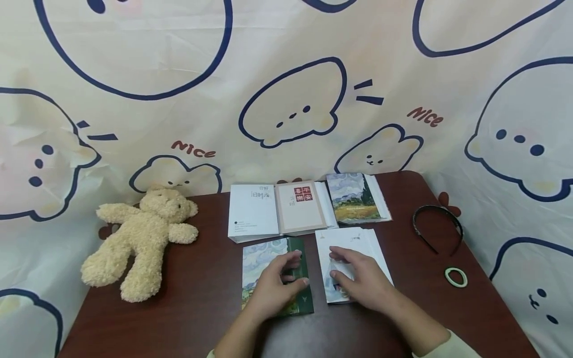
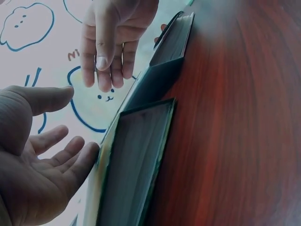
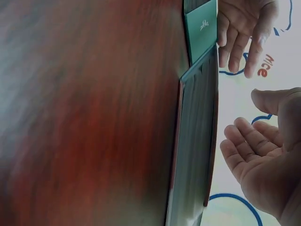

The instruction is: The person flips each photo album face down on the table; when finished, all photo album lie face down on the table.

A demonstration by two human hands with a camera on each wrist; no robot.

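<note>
A book with a landscape painting cover and a green spine (image 1: 306, 298) lies at the front of the table, and my left hand (image 1: 274, 287) is over it with fingers loosely bent and thumb apart. To its right is a white-covered book (image 1: 329, 241); my right hand (image 1: 364, 281) is above it, fingers relaxed, partly hiding the cover. Both hands hold nothing. In the left wrist view, the little finger's tip is close to the edge of the thick book (image 2: 136, 165); whether it touches I cannot tell. The right wrist view shows my right palm (image 3: 263, 160) beside the other book (image 3: 195, 132).
Behind stand a white book (image 1: 252, 211), a beige one with red squares (image 1: 301, 219) and a landscape-covered one (image 1: 351, 199). A teddy bear (image 1: 143, 233) lies at left. At right are a black headband (image 1: 417, 229) and a pale green ring (image 1: 447, 279). Patterned cloth (image 1: 291, 30) hangs behind the table.
</note>
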